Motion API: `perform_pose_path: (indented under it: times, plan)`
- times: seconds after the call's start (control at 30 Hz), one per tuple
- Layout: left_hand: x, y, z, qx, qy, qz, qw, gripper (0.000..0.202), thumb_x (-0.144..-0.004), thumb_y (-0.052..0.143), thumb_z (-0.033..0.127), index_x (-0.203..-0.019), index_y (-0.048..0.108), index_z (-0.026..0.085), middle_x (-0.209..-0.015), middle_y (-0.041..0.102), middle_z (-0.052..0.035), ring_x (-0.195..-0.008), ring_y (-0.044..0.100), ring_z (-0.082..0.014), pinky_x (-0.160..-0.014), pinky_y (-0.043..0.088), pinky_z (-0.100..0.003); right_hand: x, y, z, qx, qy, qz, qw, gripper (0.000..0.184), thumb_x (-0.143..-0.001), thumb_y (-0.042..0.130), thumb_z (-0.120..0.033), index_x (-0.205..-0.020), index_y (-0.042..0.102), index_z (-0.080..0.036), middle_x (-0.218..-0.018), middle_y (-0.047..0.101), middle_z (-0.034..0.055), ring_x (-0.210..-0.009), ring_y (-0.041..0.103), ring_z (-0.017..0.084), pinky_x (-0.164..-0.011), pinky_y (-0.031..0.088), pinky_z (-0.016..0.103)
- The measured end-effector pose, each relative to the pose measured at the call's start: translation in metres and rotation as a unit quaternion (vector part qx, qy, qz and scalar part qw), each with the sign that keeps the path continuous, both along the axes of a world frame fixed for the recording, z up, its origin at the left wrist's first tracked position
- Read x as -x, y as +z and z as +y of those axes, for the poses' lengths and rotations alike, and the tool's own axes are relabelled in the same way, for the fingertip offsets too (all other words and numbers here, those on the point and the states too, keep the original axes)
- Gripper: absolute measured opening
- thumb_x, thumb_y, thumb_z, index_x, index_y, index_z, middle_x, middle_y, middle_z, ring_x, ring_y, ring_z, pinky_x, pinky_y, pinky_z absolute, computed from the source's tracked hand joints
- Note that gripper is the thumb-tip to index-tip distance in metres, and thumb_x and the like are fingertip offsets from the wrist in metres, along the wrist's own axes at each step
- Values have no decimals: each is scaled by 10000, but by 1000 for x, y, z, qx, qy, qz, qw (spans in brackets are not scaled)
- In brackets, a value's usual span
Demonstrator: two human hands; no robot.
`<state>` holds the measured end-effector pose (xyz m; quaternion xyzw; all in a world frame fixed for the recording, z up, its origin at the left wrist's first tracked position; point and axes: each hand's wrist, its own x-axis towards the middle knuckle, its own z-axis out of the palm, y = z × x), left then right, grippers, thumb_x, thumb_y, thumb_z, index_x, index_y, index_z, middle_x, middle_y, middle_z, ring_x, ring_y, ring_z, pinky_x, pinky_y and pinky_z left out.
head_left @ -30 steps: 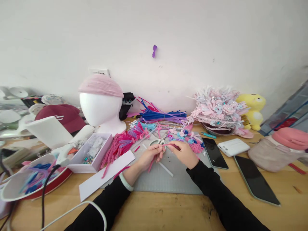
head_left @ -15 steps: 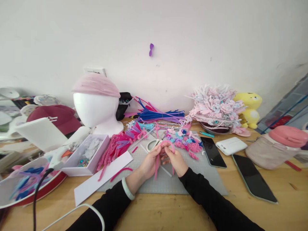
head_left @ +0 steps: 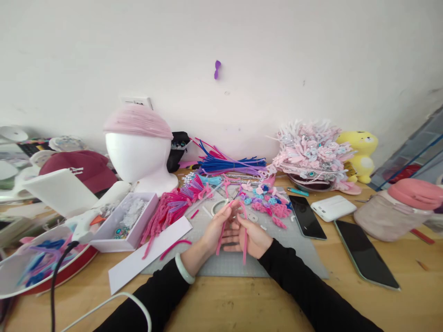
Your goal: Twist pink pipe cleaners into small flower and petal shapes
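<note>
- White mannequin head [head_left: 138,159], left of the frame, wears a pink wrap [head_left: 138,122].
- Pink strands [head_left: 166,212] lie left of centre.
- Left hand [head_left: 213,229], mid-frame, pinches a pink fuzzy stem [head_left: 245,246], its other fingers loosely open; the stem arches over the grey mat [head_left: 294,263].
- Right hand [head_left: 256,237], half curled, grips the stem's other side.
- Black phone [head_left: 307,216] rests on the surface [head_left: 221,302], right of centre.

No text clearly readable. Maroon cap [head_left: 88,162], far left on tabletop [head_left: 214,304]: small white marking on front, too blurred to tell whether letters or emblem. White power bank [head_left: 334,208], right: tiny dark marks on near edge, too small to read. Grey mat [head_left: 294,260], near centre: faint grid, any figures illegible.
</note>
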<state>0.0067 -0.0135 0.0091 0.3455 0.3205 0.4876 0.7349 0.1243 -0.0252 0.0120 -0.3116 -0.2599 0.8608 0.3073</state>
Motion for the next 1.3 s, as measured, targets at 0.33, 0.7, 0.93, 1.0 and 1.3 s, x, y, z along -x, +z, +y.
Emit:
perform_pose_path:
  times: [0.33, 0.7, 0.93, 1.0, 1.3]
  plan:
    - [-8, -2, -6, -41, 4, -8, 999, 382, -731, 546, 241, -1112, 521, 238, -717, 613, 1, -588, 513, -72, -572, 411, -165, 9, -1, 5, -15, -65, -48, 997, 392, -816, 306, -484, -578, 351, -176, -398, 361, -76, -256, 234, 22, -267, 151, 123]
    - [2, -6, 12, 25, 131, -172, 976, 200, -764, 490, 199, -929, 598, 166, -886, 622, -31, -742, 582, -130, -579, 457, -213, 12, -2, 6, -128, -119, -90, 981, 84, -677, 462, -234, -690, 467, -151, -460, 353, -91, -303, 181, 1, -307, 86, 138]
    - [16, -5, 21, 61, 119, -189, 973, 273, -742, 484, 170, -472, 494, 123, -641, 595, -43, -656, 571, -131, -624, 465, -244, 0, -16, 8, -273, -82, -292, 913, 102, -679, 477, -247, -670, 513, -152, -461, 487, -53, -300, 274, 23, -312, 190, 169]
    - [20, -6, 24, 45, 58, -144, 987, 292, -729, 503, 182, -447, 456, 129, -562, 555, -23, -557, 536, -113, -567, 453, -246, -7, -15, 10, -289, -90, -329, 894, 99, -677, 489, -250, -683, 516, -155, -494, 527, -39, -313, 296, 27, -320, 207, 169]
    - [27, -11, 29, 18, 16, -75, 997, 201, -746, 506, 206, -569, 526, 113, -545, 513, 2, -496, 475, -75, -501, 400, -195, -19, -17, 18, -303, -113, -348, 880, 155, -663, 502, -266, -633, 582, -136, -534, 533, -20, -362, 341, 40, -379, 272, 190]
